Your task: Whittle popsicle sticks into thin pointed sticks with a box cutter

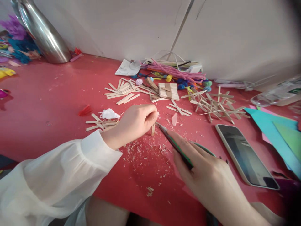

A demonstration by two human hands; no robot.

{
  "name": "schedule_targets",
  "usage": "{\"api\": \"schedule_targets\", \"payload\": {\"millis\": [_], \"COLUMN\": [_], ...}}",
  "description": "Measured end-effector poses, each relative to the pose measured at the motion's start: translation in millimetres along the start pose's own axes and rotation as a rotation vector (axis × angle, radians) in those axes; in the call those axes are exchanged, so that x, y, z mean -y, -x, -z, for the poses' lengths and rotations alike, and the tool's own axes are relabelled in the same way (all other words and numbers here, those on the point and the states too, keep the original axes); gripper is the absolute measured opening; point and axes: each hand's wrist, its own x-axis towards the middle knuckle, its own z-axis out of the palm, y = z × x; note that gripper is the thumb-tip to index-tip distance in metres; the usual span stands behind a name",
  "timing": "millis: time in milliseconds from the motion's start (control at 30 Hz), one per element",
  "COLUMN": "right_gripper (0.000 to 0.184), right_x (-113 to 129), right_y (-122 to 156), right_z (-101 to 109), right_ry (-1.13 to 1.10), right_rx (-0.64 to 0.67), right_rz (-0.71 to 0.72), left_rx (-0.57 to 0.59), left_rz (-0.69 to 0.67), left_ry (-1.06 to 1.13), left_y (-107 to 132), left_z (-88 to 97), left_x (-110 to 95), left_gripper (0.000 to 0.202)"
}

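My left hand (pixel 138 119) is closed in a pinch at the middle of the table, its fingers wrapped round a short wooden craft stick (pixel 153 129) whose lower end points down. My right hand (pixel 207 172) grips what looks like pliers (pixel 177 146) with green-and-black handles. Their narrow grey tip lies just right of the stick; whether it touches the stick I cannot tell. Small wood splinters (pixel 141 153) are scattered on the red table (pixel 113 185) below both hands. More craft sticks (pixel 101 122) lie by my left wrist, next to a white crumpled lump (pixel 109 113).
Loose craft sticks (pixel 121 91) and a banded bundle (pixel 172 91) lie behind my hands, with a tangled stick pile (pixel 213 105) to the right. A phone (pixel 244 153) and coloured paper (pixel 272 125) are at right. Pink pipe cleaners (pixel 174 70) and a steel jug (pixel 47 34) stand near the wall.
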Motion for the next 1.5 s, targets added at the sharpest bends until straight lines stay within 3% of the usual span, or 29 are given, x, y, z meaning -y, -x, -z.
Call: {"api": "schedule_targets", "payload": {"millis": [200,400,667,900,1000,1100,1300,1367,1433,1500], "right_gripper": [0.043,0.049,0.047,0.047,0.047,0.046,0.051,0.052,0.050,0.047], "right_x": [-1.7,-1.4,-2.4,4.2,4.6,2.2,-1.4,-2.0,-2.5,-2.3], "right_y": [1.0,-0.8,-4.3,-4.7,-3.9,-3.8,-8.2,-9.2,-8.4,-6.6], "right_z": [-3.6,-1.2,-0.9,-3.7,-3.3,-2.3,1.1,1.4,0.6,-1.0], "right_ry": [-0.163,-0.180,-0.296,-0.187,-0.197,-0.316,-0.894,-0.981,-0.912,-0.696], "right_rx": [0.055,0.103,0.201,0.098,0.109,0.181,0.449,0.478,0.459,0.360], "right_rz": [-0.102,-0.117,-0.196,-0.063,-0.073,-0.180,-0.645,-0.722,-0.674,-0.494], "left_rx": [-0.010,-0.023,-0.026,-0.041,-0.055,-0.058,-0.055,-0.055,-0.052,-0.049], "left_rz": [0.066,0.093,0.077,0.086,0.067,0.056,0.073,0.074,0.077,0.081], "left_ry": [0.070,0.043,0.059,0.031,0.025,0.027,0.025,0.021,0.014,0.001], "left_y": [0.5,2.5,4.2,5.2,6.0,6.8,6.3,5.4,4.6,3.9], "left_z": [-0.4,-3.2,-1.4,-0.9,-1.6,-2.4,-3.5,-3.2,-2.4,-1.6], "left_x": [2.4,1.6,1.3,-1.1,-1.9,-1.8,1.7,2.5,2.3,1.3], "left_gripper": [0.022,0.021,0.023,0.024,0.025,0.025,0.025,0.025,0.025,0.024]}}
